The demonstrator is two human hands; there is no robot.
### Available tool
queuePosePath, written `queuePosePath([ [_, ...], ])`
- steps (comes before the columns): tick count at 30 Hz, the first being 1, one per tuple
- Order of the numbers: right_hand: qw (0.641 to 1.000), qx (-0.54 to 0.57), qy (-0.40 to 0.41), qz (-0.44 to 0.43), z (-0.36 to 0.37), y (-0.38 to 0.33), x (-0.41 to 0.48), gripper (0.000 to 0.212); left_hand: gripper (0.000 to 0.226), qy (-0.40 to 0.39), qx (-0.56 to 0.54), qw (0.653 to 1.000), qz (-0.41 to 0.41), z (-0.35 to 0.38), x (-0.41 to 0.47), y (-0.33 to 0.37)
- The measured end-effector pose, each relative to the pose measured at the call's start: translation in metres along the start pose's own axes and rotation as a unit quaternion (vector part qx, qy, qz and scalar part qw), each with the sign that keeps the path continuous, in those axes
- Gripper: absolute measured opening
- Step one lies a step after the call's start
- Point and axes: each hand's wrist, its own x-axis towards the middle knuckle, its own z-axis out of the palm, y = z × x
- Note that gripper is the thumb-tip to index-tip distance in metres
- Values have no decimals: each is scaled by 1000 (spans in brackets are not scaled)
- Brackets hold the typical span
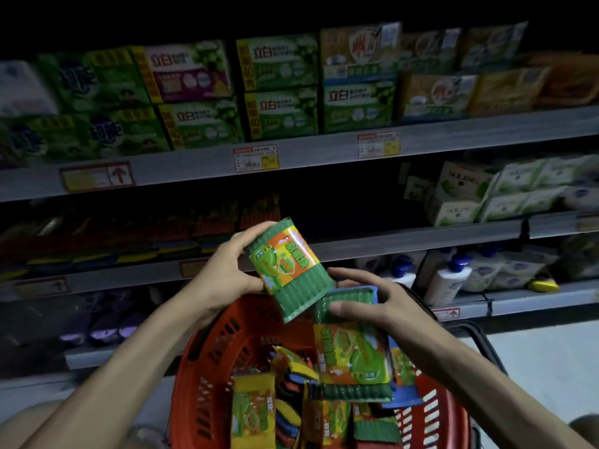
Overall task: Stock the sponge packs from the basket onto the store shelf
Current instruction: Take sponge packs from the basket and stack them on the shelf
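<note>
Nearest: red basket (201, 361), low in view. Loose packs (252, 413) heaped inside at all angles, yellow, green, blue. Plenty left to stock

Over the basket, right hand (379, 306): grip clamped on the top edge of a stack of packs (353, 361), thumb across the green front, fingers spread behind. Stack hangs downward; a blue one shows at the back, count unclear

Just left and higher, left hand (227, 273): grip clamped on a single pack (288, 264), green sponge with an orange label, fingers wrapped round its left side. Pack tilted, lower corner touching or overlapping the stack's top; cannot tell which

Beyond: sponge shelf (389, 243), very dim. Stocked sponges (207, 228) in rows on its left part, a dark gap to their right, probably the landing spot. White boxes (460, 196) further right. Bottles (447, 280) one shelf down. Soap boxes (278, 89) above, price tags (256, 158) on that edge

Risks, as judged:
- stack is pinched at one end only; glossy wrap could let the rear packs slide out, back into the basket or onto the floor
- two loads touching: lifting the single pack may drag the stack's top one loose
- poor light on the shelf; a pack pushed in blind could topple the standing rows or land crooked
- basket position hard to read; leaning in may knock it
</note>
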Motion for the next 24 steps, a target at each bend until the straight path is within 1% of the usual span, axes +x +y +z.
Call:
queuePosePath([
  [5, 999, 18, -21, -17, -5, -2, 7, 58, 105, -22, -65, 998, 1, 9, 10, 8],
  [6, 999, 34, -19, -21, -5, -4, 9, 61, 106, -18, -84, 996, 2, 12, 10, 8],
  [8, 998, 57, -21, -32, -6, -7, 13, 70, 104, 15, -122, 992, -16, 21, 9, 8],
  [10, 998, 50, -13, -42, -7, -10, 19, 76, 97, 63, -180, 981, -39, 33, 13, 6],
  [12, 998, 36, 0, -49, -6, -11, 25, 75, 85, 101, -227, 967, -53, 43, 20, 6],
  [15, 998, 40, 5, -47, -2, -9, 29, 74, 61, 147, -252, 955, -61, 52, 27, 7],
  [17, 998, 23, 19, -51, -2, -8, 32, 67, 60, 161, -244, 953, -79, 54, 25, 4],
  [20, 997, -29, 49, -53, -3, -3, 38, 58, 57, 141, -213, 960, -114, 58, 21, 4],
  [22, 993, -75, 69, -55, -2, 1, 41, 53, 62, 102, -204, 966, -120, 61, 17, 9],
  [24, 993, -83, 73, -51, -2, 5, 43, 50, 72, 61, -201, 971, -115, 66, 14, 13],
])
